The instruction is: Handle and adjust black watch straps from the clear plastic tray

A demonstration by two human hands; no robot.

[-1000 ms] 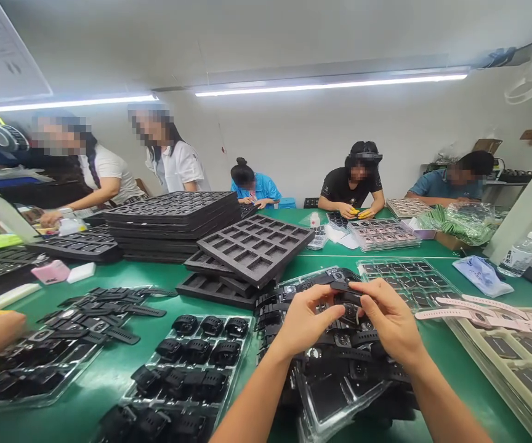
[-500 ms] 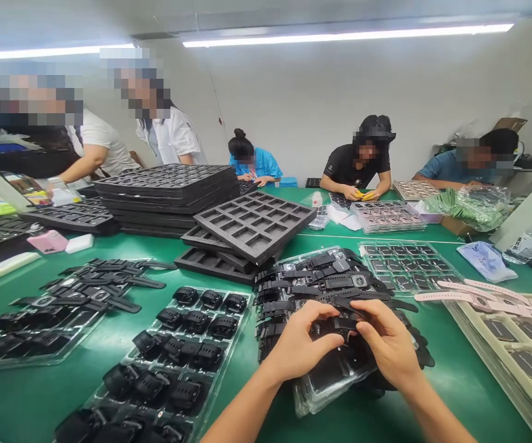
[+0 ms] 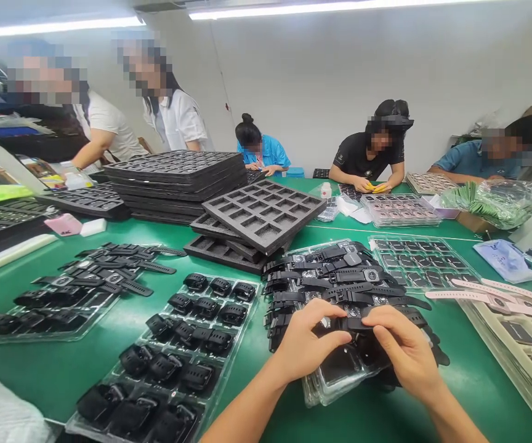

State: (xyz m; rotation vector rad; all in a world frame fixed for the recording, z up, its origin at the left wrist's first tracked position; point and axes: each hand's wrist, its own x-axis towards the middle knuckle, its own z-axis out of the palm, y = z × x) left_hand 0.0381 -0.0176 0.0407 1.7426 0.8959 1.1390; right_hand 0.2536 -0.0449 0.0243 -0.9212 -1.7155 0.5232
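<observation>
Both hands meet over a clear tray stack [image 3: 335,375] layered with black-strapped watches [image 3: 340,271]. My left hand [image 3: 310,341] curls its thumb and fingers around the left side of a black watch strap [image 3: 354,322]. From the right, my right hand [image 3: 399,344] pinches the same strap between thumb and fingers. The fingers partly hide the watch it belongs to. Left of the hands, a clear tray [image 3: 241,332] holds rows of closed-loop black watches [image 3: 204,338]. More black watches [image 3: 113,277] lie stretched out on another tray at the far left.
Black foam trays [image 3: 261,215] are stacked behind the watches. To the right are a tray of dark watch faces [image 3: 420,261], a blue pouch [image 3: 503,258] and pink straps [image 3: 501,298] on a beige tray stack [image 3: 487,326]. Several people sit or stand across the green table [image 3: 229,394].
The view has shifted, so the scene sits slightly further right and the wall lamp higher. My right hand's fingers have come down lower over the strap, which now lies flatter between the hands.
</observation>
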